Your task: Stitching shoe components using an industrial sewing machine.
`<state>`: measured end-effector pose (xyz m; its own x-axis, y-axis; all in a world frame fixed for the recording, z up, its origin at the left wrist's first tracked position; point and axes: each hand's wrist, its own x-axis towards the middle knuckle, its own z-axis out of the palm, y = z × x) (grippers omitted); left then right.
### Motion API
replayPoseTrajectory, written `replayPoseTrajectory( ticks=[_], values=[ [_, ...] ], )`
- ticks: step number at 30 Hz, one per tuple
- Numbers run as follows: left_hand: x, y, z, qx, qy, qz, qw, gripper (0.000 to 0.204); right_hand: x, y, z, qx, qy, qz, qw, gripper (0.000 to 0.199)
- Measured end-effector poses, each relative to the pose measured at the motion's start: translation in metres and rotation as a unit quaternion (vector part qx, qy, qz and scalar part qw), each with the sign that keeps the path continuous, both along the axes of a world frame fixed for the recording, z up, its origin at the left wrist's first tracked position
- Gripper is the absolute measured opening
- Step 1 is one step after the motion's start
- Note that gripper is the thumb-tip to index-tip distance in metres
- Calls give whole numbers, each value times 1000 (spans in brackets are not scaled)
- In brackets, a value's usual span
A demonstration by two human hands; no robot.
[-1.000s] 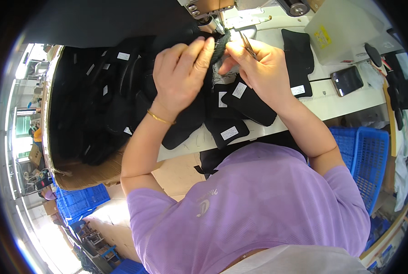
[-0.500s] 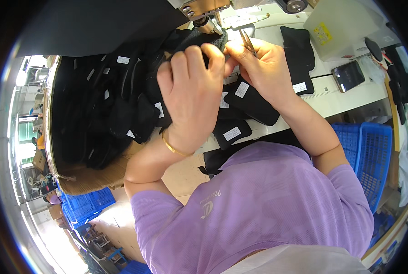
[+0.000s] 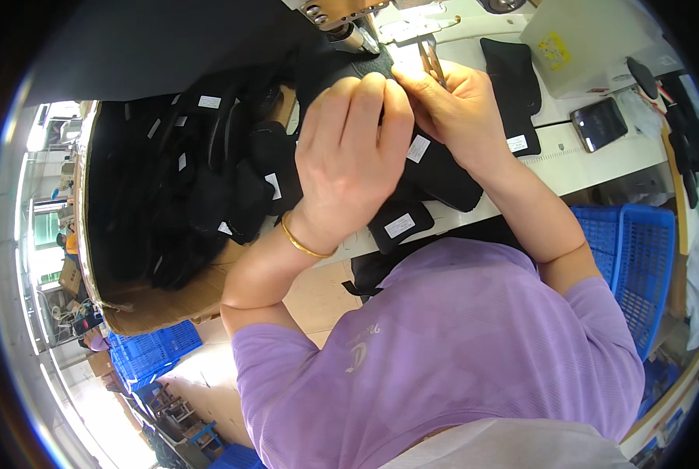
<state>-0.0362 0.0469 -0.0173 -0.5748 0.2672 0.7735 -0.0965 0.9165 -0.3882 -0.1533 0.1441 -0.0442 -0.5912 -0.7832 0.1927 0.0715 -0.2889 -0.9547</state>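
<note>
Just below the sewing machine's head (image 3: pixel 342 12), both my hands are close together over a black fabric piece (image 3: pixel 374 66). My left hand (image 3: pixel 353 148), with a gold bangle at the wrist, is closed, its fingers curled down on the fabric; the fingertips are hidden. In my right hand (image 3: pixel 467 113) is a pair of small thread snips (image 3: pixel 431 64), blades pointing away from me. Its thumb and forefinger reach to the fabric's edge. Under and beside my hands lie more black pieces with white labels, one of them (image 3: pixel 400 224) near the table's front edge.
A cardboard box (image 3: pixel 154 307) at left holds many black labelled pieces. On the right are a black piece (image 3: pixel 510 78), a phone (image 3: pixel 598 125) and a pale machine housing (image 3: pixel 588 51). Blue crates (image 3: pixel 643 273) stand below the table at right, another blue crate (image 3: pixel 154 352) at lower left.
My left hand has moved right, closer to my right hand, and its fingers have folded further down. The black fabric near the machine's foot has shifted, showing more of its textured surface.
</note>
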Motion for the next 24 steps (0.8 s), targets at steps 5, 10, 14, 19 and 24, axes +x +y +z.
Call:
replayPoseTrajectory(
  ticks=[5,10,14,19,24],
  values=[
    [-8,-11,-3,2,6,-1,1000,25,3,2,6,-8,11,-9,1000,35],
    [-8,-15,-3,11,-5,0,1000,27,1,0,3,-10,23,-6,1000,34],
    [-2,-17,-11,18,25,-25,999,31,-2,4,3,-10,15,12,1000,31],
    [4,-25,-16,11,67,36,997,34,3,3,-13,-56,-29,32,998,29],
    [-4,-41,-15,21,62,26,998,35,1,19,-8,-7,-8,145,989,34]
  ],
)
